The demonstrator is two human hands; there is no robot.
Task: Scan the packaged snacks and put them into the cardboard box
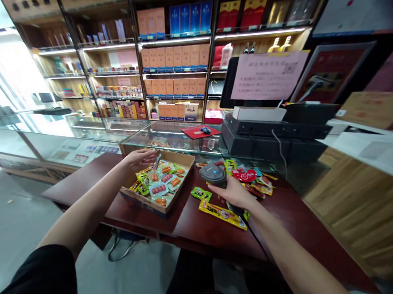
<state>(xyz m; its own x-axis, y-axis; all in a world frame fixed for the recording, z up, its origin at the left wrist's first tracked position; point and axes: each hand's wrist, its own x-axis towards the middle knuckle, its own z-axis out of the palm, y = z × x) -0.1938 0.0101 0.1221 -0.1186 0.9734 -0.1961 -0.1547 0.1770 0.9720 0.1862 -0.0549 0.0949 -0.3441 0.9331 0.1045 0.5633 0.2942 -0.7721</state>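
Note:
My right hand (235,192) grips a dark handheld barcode scanner (212,173), its head pointing away over the dark red table (201,228). Its cable runs back under my forearm. Beside and under that hand lie loose snack packets (220,211), yellow and green. My left hand (140,158) reaches over the far left corner of an open cardboard box (183,159), fingers spread, touching the packets (162,182) of small sausages inside. Whether it holds one I cannot tell.
A pile of red and yellow packets (252,181) lies right of the scanner. Behind stands a black cash register (275,131) with a screen and a pink notice (268,76). Glass counters (92,135) run left; shelves of boxed goods (174,55) fill the back wall.

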